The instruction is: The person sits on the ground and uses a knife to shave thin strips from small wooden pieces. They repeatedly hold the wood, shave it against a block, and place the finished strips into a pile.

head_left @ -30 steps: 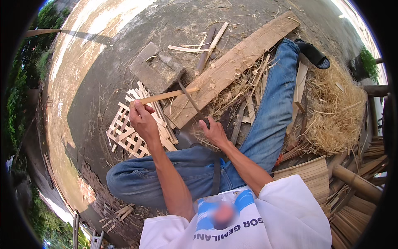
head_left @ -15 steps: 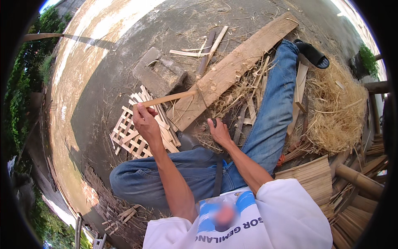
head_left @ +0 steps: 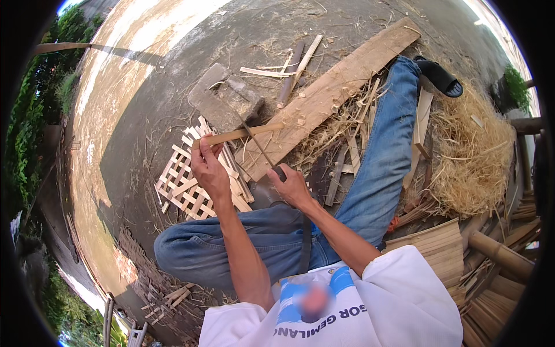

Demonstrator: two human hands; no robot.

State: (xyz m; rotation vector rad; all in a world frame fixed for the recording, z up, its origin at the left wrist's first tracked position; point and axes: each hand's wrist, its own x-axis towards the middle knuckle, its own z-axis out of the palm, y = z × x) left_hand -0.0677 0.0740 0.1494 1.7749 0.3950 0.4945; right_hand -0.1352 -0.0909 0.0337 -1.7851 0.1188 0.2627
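My left hand (head_left: pixel 209 168) is closed round the near end of a light bamboo strip (head_left: pixel 234 135), whose far end lies over a long wooden plank (head_left: pixel 335 87). In my right hand (head_left: pixel 291 186) is the dark handle of a knife (head_left: pixel 254 139). Its long thin blade crosses the strip about midway and points up and left; whether the edge touches the strip I cannot tell. Beside my left hand, a woven lattice of pale strips (head_left: pixel 184 184) lies on the ground, with several loose strips on it.
A broken concrete block (head_left: pixel 222 98) stands beyond my left hand. Several offcuts (head_left: pixel 303 63) lie past the plank. My jeans-clad legs (head_left: pixel 378 139) frame the work spot. A heap of shavings (head_left: pixel 471 156) and bamboo poles (head_left: pixel 500 253) are at the right.
My right hand has moved left and slightly nearer, bringing the knife from the strip's far end to its middle. My left hand and the strip have shifted slightly right.
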